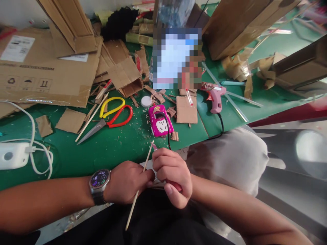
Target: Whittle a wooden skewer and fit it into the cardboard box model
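A thin wooden stick (131, 215) is pinched in my left hand (124, 182), slanting from my lap up to the table's front edge. My right hand (171, 172) is closed around a knife (154, 146) with a red handle, mostly hidden by the fingers. Its narrow blade meets the stick near the upper end. Just beyond the hands lies a pink power socket (161, 125) with a black cord plugged in. Scissors (116, 112) with one yellow and one red handle lie open to its left, beside another wooden stick (92, 117).
Cardboard scraps (187, 109) and shavings litter the green table (114, 149). A pink glue gun (217, 98) stands at right near clear glue sticks (237, 107). A large cardboard sheet (58, 81) and a white charger (14, 156) with cables are at left. Cardboard boxes (240, 23) stand behind.
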Motion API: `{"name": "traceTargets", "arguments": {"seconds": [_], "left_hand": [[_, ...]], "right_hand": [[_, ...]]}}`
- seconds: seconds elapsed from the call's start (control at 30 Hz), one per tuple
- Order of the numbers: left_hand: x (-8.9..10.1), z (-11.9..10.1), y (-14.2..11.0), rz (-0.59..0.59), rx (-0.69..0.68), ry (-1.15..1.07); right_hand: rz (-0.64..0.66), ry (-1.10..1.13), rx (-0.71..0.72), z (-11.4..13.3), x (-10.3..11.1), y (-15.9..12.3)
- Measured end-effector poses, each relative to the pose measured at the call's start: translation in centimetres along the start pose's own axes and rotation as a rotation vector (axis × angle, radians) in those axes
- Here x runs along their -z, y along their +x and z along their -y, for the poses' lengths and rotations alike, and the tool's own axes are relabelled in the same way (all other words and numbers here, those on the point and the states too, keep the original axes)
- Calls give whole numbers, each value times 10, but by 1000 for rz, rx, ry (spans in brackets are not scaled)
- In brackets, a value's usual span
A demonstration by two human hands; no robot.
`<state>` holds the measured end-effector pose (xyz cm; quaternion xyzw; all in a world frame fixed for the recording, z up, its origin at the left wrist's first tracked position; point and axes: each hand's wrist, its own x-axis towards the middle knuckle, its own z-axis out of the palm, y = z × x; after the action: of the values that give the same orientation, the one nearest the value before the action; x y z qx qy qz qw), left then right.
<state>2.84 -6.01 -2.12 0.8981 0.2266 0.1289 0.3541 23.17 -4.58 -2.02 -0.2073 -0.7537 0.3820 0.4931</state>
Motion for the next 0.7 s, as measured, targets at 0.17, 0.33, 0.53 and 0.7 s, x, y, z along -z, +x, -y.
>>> {"name": "traceTargets", "arguments": {"seconds": [0.17, 0.33, 0.53, 0.7], "left_hand": [[2, 1, 2, -41, -34, 4], [1, 2, 3, -38, -42, 29], [0, 2, 1, 1, -30, 24], [-1, 2, -1, 25, 6, 9]], "right_hand": [[37, -21, -44, 7, 0, -2], [27, -17, -58, 6, 0, -1], [27, -22, -50, 3, -2, 3], [25, -30, -41, -1, -4, 3]]}}
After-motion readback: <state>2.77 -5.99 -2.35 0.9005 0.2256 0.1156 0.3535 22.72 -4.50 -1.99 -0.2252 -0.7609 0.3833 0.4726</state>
